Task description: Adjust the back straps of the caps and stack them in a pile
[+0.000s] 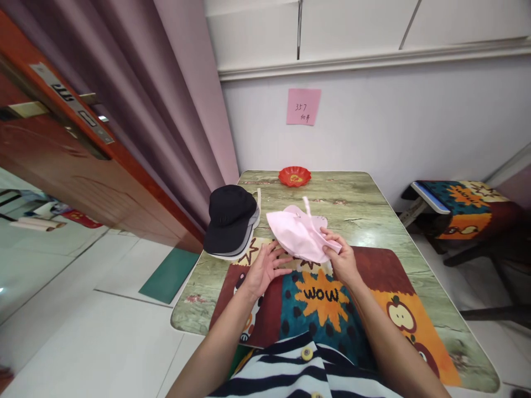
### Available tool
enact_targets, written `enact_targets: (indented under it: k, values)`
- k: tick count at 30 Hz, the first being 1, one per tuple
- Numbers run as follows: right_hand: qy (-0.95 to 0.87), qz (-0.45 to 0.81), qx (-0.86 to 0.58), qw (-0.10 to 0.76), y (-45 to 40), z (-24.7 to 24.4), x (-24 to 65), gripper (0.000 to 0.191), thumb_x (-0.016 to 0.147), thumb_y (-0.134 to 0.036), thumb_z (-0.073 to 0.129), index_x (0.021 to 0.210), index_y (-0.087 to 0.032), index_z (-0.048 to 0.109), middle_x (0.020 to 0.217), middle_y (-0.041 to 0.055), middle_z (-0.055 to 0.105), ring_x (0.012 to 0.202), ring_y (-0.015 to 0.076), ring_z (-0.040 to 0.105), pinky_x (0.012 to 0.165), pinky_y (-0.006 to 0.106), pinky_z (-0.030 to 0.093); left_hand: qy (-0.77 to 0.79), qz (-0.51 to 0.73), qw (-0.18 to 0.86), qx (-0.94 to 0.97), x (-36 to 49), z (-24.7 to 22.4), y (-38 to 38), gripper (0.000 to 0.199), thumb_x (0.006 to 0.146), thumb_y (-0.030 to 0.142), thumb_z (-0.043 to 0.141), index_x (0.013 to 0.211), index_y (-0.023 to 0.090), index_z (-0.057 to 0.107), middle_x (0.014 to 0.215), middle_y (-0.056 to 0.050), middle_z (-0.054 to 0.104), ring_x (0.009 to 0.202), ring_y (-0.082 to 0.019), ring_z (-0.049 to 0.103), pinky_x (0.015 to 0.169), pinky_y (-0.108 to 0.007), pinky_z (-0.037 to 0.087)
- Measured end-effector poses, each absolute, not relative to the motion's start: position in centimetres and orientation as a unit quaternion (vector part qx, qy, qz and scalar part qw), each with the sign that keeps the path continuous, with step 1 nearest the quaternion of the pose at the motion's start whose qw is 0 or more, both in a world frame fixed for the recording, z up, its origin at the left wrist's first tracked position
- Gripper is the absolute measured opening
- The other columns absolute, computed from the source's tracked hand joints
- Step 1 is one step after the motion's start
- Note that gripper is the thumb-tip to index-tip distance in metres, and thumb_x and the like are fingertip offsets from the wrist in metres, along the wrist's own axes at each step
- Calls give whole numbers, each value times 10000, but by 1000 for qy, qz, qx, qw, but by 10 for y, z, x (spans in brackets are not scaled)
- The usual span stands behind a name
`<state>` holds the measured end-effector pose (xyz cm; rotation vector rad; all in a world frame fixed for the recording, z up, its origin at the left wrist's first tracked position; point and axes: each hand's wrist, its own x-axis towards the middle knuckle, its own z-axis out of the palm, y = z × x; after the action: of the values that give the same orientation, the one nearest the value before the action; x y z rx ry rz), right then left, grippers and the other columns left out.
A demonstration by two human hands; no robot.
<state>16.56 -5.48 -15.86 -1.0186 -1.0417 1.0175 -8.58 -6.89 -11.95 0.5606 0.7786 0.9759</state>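
A pale pink cap (296, 235) is held over the table, tipped on its side, its loose strap sticking up at the back. My right hand (342, 257) pinches the cap's right edge between thumb and fingers. Just below the cap's left side, my left hand (267, 271) is open with its fingers spread; whether the fingertips touch the fabric I cannot tell. To the left, a black cap (230, 213) lies on top of a stack, with grey and white brims showing beneath it.
The wood-patterned table (348, 190) carries a colourful "WOW" mat (323, 309) at its near side. A red scalloped dish (295, 176) stands at the back. A pink note (303, 106) is on the wall. A door (83, 160) and curtain (182, 83) border the left; a stool (460, 204) stands right.
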Motion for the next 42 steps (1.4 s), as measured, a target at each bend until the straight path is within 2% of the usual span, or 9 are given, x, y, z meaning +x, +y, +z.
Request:
enact_targets:
  k: [6,10,14,18,24,27,31,33,42]
  values:
    - [-524,370,-537,548,-49,-175,183,274,764,-408,754,932,-222,644,1361,149,658,1238,330,630,1065,502,443,494,477,683,251,-76,-136,-55,531,811,593,725,1097,161,614,988,-106,686,761,-192,702,675,-336,609]
    - [-608,204,-600,478,-56,-155,186,375,819,-480,711,1099,-235,657,1265,114,705,1190,323,643,1037,500,462,536,485,636,270,-67,-137,-37,545,732,584,798,1036,176,601,904,-60,685,685,-159,675,592,-293,591]
    - [-679,50,-590,435,-58,-131,174,362,912,-467,614,1179,-223,635,1225,112,714,1165,303,638,1111,508,388,539,471,643,274,-54,-137,-27,552,699,525,845,1059,169,625,930,-88,726,722,-188,694,625,-332,610]
    - [-708,23,-605,363,-53,-122,158,372,955,-415,554,1245,-193,627,1200,129,730,1097,288,670,1131,508,341,518,493,643,274,-49,-142,-34,446,737,447,827,1018,139,670,924,-105,745,750,-201,701,666,-336,614]
    - [-689,72,-669,269,-48,-118,154,291,927,-367,590,1139,-215,717,1102,113,766,1017,303,693,938,445,439,533,460,645,296,-62,-150,-53,406,787,440,772,1049,154,651,982,-103,724,753,-199,687,640,-337,606]
    - [-680,83,-671,285,-50,-116,160,255,921,-382,588,1064,-242,746,1064,94,770,984,295,691,870,405,448,578,480,542,376,-68,-142,-55,377,809,378,745,1093,164,620,1084,-126,701,892,-228,688,788,-374,597]
    - [-650,116,-653,370,-52,-112,162,243,909,-399,570,988,-253,747,999,61,775,919,266,685,796,355,459,574,494,265,597,-64,-109,-51,443,845,270,676,1271,196,578,1398,-166,566,1298,-318,526,1147,-490,379]
    - [-639,126,-639,408,-53,-106,160,225,892,-374,568,969,-249,739,972,54,776,882,257,679,787,352,465,523,444,204,698,-57,-92,-47,353,884,252,612,1234,208,616,1389,-155,579,1356,-330,468,1210,-515,265]
    - [-666,128,-576,458,-62,-87,157,201,918,-376,576,944,-243,725,934,48,770,880,244,690,815,350,488,505,297,229,777,-43,-102,-31,272,787,133,640,1022,265,677,1071,-104,693,1247,-368,501,1182,-672,-122]
